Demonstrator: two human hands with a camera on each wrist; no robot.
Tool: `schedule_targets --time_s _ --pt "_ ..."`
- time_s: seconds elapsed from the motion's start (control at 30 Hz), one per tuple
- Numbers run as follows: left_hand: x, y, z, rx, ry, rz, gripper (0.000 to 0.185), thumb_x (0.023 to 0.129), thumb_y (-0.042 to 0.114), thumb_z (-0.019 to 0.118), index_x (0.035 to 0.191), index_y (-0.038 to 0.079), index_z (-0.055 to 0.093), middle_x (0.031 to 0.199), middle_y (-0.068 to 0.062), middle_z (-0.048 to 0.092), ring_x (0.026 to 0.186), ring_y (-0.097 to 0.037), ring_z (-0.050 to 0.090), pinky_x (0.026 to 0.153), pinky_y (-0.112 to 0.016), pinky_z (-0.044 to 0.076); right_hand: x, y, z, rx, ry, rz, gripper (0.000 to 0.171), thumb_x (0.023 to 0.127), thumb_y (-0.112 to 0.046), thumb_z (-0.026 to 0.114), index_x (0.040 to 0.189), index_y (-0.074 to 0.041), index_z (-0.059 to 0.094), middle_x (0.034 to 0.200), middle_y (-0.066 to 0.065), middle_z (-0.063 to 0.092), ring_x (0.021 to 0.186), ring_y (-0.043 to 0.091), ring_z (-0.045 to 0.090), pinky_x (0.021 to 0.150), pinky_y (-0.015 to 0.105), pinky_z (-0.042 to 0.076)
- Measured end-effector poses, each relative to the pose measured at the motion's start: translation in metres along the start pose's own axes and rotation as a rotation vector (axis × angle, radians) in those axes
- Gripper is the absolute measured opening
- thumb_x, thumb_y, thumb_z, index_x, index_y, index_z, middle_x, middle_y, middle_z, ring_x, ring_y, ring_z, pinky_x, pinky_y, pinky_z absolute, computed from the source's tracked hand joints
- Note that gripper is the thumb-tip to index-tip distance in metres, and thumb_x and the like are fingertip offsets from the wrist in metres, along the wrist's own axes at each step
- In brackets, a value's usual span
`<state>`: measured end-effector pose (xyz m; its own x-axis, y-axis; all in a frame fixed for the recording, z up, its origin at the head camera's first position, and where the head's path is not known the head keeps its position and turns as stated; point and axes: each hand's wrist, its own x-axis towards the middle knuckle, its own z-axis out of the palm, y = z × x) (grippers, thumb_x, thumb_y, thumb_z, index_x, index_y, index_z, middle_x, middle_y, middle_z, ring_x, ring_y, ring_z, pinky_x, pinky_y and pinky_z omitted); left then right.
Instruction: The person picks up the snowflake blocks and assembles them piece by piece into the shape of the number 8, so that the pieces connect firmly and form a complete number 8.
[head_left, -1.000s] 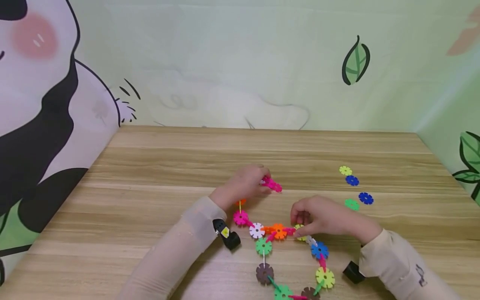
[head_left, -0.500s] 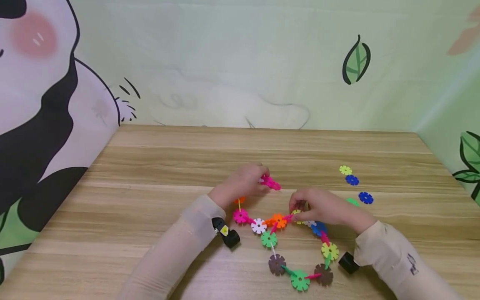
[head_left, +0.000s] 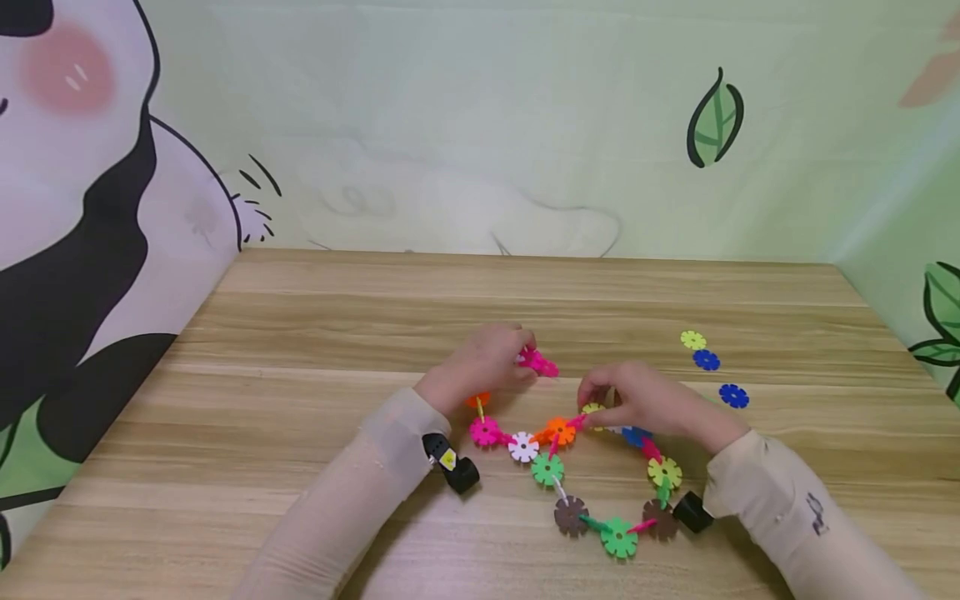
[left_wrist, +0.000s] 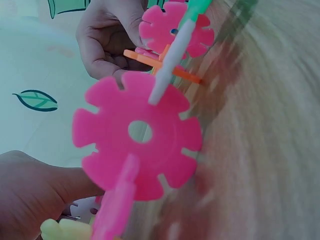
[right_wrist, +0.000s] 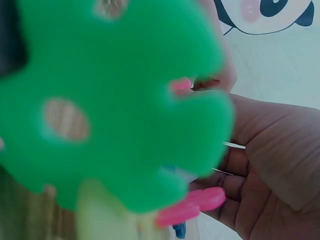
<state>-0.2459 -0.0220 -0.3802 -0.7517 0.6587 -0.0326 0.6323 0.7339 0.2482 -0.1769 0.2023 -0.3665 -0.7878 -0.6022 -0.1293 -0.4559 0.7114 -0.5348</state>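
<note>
Interlocking notched plastic discs form a closed ring on the table, its near part a green disc (head_left: 618, 537) between two brown ones. My right hand (head_left: 648, 400) pinches a yellow disc (head_left: 593, 414) at the ring's far side. A side branch runs left through a white disc (head_left: 523, 447) and a pink disc (head_left: 485, 431) to an orange disc (head_left: 478, 400) beside my left wrist. My left hand (head_left: 487, 358) pinches linked pink discs (head_left: 538, 363), its fingers partly covering them. In the right wrist view, a blurred green disc (right_wrist: 125, 115) hides much of the work.
Loose discs lie at the right rear of the wooden table (head_left: 360, 308): a yellow disc (head_left: 693, 340), a blue disc (head_left: 707, 360) and another blue disc (head_left: 733, 396). A printed cloth wall (head_left: 450, 125) stands along the far edge.
My right hand has moved away from the near edge, drawing the ring of discs with it, and now hides the loose green disc. My left hand has barely moved.
</note>
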Motion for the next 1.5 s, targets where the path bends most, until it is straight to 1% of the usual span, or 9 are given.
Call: schedule_targets --time_s 0.23,0.43,0.53,0.63,0.8,0.97,1.1,1.23,1.5 --pt "0.000 0.000 -0.001 0.029 0.004 0.009 0.034 0.087 0.029 0.071 0.113 0.008 0.065 0.098 -0.003 0.068 0.084 -0.017 0.058 0.079 -0.029 0.050 -0.004 -0.001 -0.005 0.029 0.003 0.013 0.015 0.085 -0.024 0.073 0.097 -0.015 0.069 0.095 -0.005 0.069 0.088 0.010 0.061 0.077 0.024 0.053" --pt "-0.001 -0.001 0.000 0.011 0.016 0.011 0.041 0.086 0.033 0.071 0.119 0.009 0.063 0.103 -0.003 0.065 0.086 -0.016 0.058 0.080 -0.030 0.050 -0.015 0.001 -0.016 0.088 0.033 0.050 0.020 0.087 -0.020 0.071 0.104 -0.011 0.067 0.103 0.002 0.068 0.094 0.016 0.061 0.078 0.026 0.053" --pt "-0.001 -0.002 0.000 0.006 0.048 0.042 0.044 0.087 0.035 0.070 0.123 0.011 0.062 0.108 -0.005 0.063 0.091 -0.018 0.058 0.084 -0.032 0.050 -0.022 0.004 -0.021 0.044 0.104 0.053 0.022 0.087 -0.021 0.070 0.105 -0.009 0.067 0.101 0.002 0.069 0.092 0.015 0.061 0.077 0.028 0.053" --pt "-0.001 -0.001 0.001 0.012 0.098 0.113 0.041 0.088 0.034 0.069 0.123 0.013 0.063 0.112 -0.006 0.064 0.098 -0.020 0.059 0.090 -0.033 0.049 -0.029 0.009 -0.028 -0.031 0.188 0.079 0.023 0.088 -0.019 0.069 0.106 -0.005 0.068 0.098 0.004 0.070 0.090 0.017 0.062 0.076 0.033 0.053" --pt "0.000 0.002 0.002 0.021 0.125 0.199 0.026 0.092 0.027 0.064 0.114 0.014 0.069 0.112 -0.005 0.066 0.103 -0.022 0.060 0.094 -0.035 0.048 -0.040 0.029 -0.039 -0.148 0.271 0.233 0.027 0.090 -0.016 0.065 0.107 0.005 0.064 0.095 0.015 0.068 0.085 0.025 0.062 0.077 0.043 0.053" --pt "0.000 0.004 0.006 0.047 0.125 0.197 0.018 0.093 0.024 0.063 0.107 0.015 0.072 0.106 -0.005 0.067 0.100 -0.021 0.059 0.092 -0.034 0.048 -0.059 0.052 -0.048 -0.234 0.245 0.403 0.037 0.089 -0.020 0.065 0.109 0.010 0.059 0.094 0.027 0.064 0.084 0.036 0.062 0.074 0.049 0.051" --pt "-0.001 0.004 0.008 0.033 0.132 0.190 0.017 0.093 0.022 0.063 0.105 0.014 0.072 0.104 -0.005 0.067 0.097 -0.021 0.059 0.090 -0.033 0.049 -0.072 0.064 -0.050 -0.265 0.201 0.492 0.045 0.088 -0.026 0.066 0.111 0.012 0.057 0.095 0.030 0.063 0.085 0.041 0.061 0.072 0.051 0.050" --pt "-0.001 0.004 0.009 0.029 0.137 0.190 0.017 0.094 0.022 0.062 0.105 0.015 0.072 0.103 -0.004 0.066 0.094 -0.019 0.059 0.087 -0.031 0.050 -0.080 0.071 -0.049 -0.278 0.179 0.511 0.046 0.086 -0.027 0.068 0.109 0.011 0.058 0.092 0.027 0.065 0.083 0.039 0.062 0.072 0.050 0.050" --pt "-0.002 0.004 0.010 -0.005 0.149 0.201 0.017 0.093 0.020 0.063 0.106 0.015 0.072 0.104 -0.004 0.066 0.095 -0.018 0.061 0.086 -0.030 0.051 -0.085 0.079 -0.044 -0.233 0.179 0.499 0.032 0.085 -0.024 0.070 0.097 0.004 0.061 0.081 0.015 0.064 0.073 0.024 0.057 0.063 0.038 0.046"
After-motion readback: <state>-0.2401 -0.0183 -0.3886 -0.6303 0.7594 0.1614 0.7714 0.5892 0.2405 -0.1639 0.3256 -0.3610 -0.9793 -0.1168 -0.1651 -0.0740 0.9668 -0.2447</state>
